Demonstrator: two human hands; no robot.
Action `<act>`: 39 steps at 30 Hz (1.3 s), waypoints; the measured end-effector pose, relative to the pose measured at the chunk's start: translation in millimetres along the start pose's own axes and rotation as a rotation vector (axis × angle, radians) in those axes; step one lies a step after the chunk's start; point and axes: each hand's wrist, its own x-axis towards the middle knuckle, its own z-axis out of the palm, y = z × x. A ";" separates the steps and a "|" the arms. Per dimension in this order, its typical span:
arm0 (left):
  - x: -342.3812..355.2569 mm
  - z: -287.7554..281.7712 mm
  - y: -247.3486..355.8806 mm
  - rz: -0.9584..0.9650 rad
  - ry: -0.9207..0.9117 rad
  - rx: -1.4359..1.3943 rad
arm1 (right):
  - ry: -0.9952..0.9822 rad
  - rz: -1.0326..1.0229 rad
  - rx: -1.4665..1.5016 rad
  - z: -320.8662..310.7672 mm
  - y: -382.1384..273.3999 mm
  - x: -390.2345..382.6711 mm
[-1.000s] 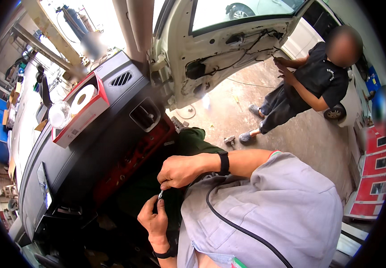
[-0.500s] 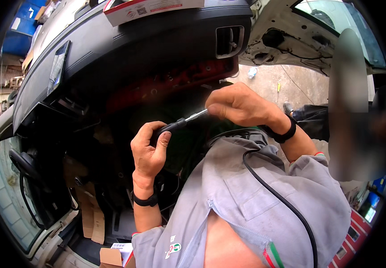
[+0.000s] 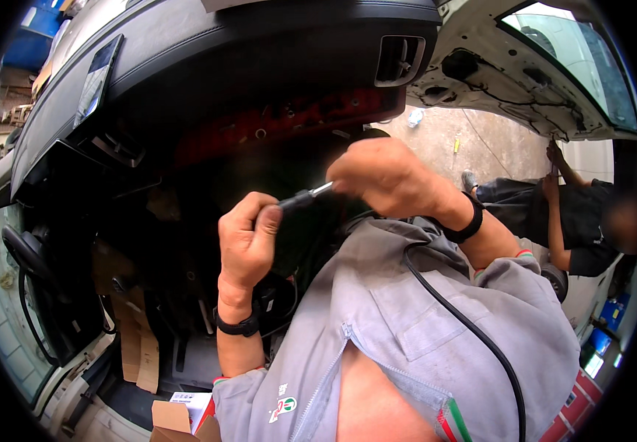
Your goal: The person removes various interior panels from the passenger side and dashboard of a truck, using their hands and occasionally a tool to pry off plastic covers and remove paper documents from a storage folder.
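I am gripping the black handle of a screwdriver [image 3: 300, 199] in my left hand [image 3: 247, 239], fingers curled fully shut around it so the tool cannot twist loose. My right hand [image 3: 385, 177] is closing over the silver shaft near its tip, seemingly to steady and guide it; whether those fingers are pinching the metal or just resting on it, I cannot tell. The screwdriver is lying nearly level between my hands, in front of my chest and just below the dark dashboard [image 3: 259, 66] with its red underside. A black cable [image 3: 466, 324] is running across my grey shirt. Another person [image 3: 576, 221] is working by the open door [image 3: 547, 66] on my right.
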 end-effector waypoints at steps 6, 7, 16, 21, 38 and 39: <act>0.3 0.6 -0.9 0.019 0.029 0.032 | -0.034 0.043 0.035 8.2 2.3 -0.4; -0.8 -0.7 -1.0 0.021 0.032 0.038 | -0.026 0.042 0.042 10.8 3.0 1.1; -5.2 8.6 2.5 0.204 0.009 0.372 | -0.203 0.107 -0.021 26.2 1.9 7.1; -28.1 12.2 -18.3 0.135 0.116 0.466 | -0.335 0.034 -0.069 51.5 -1.9 22.7; -206.9 -98.9 -199.4 -0.955 0.971 0.552 | -0.456 0.033 -0.187 112.0 16.2 124.9; -220.9 -105.3 -209.1 -1.001 0.959 0.608 | -0.456 -0.031 -0.252 117.6 24.3 132.2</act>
